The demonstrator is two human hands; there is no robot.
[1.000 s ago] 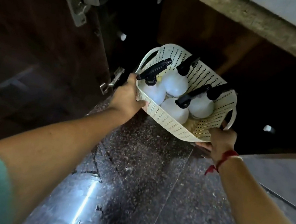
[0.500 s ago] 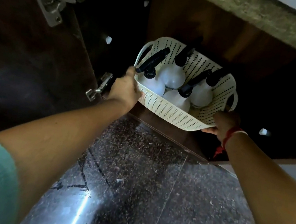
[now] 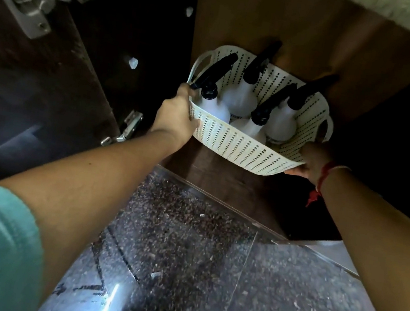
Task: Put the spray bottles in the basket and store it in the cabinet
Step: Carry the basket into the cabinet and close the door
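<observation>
Head view: the left hand (image 3: pixel 175 117) and right hand (image 3: pixel 312 160) grip opposite near corners of a cream perforated basket (image 3: pixel 242 147) holding four white spray bottles (image 3: pixel 239 99), inside the open wooden cabinet (image 3: pixel 222 171), above the speckled floor (image 3: pixel 185 245).

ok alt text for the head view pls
Both hands, left and right, hold a white basket of four spray bottles just inside an open cabinet, above a dark speckled floor.
</observation>
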